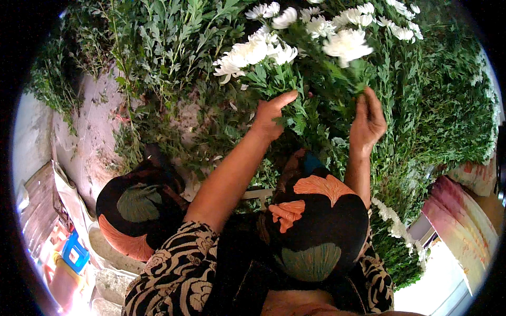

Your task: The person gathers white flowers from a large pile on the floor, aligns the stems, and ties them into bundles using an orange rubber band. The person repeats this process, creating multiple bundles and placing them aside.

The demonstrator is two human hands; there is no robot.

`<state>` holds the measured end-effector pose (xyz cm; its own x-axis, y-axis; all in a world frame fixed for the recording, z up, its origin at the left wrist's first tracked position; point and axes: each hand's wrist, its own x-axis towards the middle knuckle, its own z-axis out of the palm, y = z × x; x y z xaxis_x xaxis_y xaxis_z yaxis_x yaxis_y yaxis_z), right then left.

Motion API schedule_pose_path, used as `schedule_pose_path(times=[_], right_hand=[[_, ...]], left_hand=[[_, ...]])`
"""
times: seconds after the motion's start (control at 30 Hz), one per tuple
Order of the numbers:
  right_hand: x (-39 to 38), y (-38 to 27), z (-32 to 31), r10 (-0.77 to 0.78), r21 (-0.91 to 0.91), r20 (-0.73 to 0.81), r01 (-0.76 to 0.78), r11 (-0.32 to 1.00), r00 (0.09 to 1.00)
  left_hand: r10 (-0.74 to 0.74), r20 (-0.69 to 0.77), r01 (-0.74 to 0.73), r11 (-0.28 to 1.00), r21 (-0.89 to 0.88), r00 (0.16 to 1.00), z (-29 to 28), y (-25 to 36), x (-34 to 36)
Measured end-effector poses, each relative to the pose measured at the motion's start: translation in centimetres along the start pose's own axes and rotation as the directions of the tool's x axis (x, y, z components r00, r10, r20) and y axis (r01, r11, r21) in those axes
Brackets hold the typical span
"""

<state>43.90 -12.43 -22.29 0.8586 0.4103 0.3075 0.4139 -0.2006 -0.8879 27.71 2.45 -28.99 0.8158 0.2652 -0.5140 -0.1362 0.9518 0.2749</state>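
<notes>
Floor's [96, 139] far-left corner is crowded by stems [50, 84]; one bunch [258, 54] is gripped by left hand [270, 116], one flower [346, 46] pinched by right hand [369, 124].

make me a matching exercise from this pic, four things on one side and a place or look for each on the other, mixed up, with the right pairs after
Column 1
1. left hand
2. right hand
3. left sleeve
4. blue object

Column 2
a. near the lower left rim of the picture
b. wrapped around the leafy stems of a bunch of white flowers
c. black with a pale swirling pattern
d. fingers closed just below a single large white flower

Right pairs: 1-b, 2-d, 3-c, 4-a
</notes>
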Motion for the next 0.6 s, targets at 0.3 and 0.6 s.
schedule_pose_path(times=[0.3,0.6], right_hand=[[-1.1,-7.9,6.2,-0.018,-0.273,0.239,0.085,0.958,0.971],[-1.2,-8.5,6.6,-0.27,-0.361,0.361,0.4,0.842,0.893]], left_hand=[[0.026,0.031,-0.029,0.995,0.1,0.999,1.1,0.3,-0.4],[0.265,0.419,-0.488,0.603,0.631,0.868,-0.5,-0.7,-0.7]])
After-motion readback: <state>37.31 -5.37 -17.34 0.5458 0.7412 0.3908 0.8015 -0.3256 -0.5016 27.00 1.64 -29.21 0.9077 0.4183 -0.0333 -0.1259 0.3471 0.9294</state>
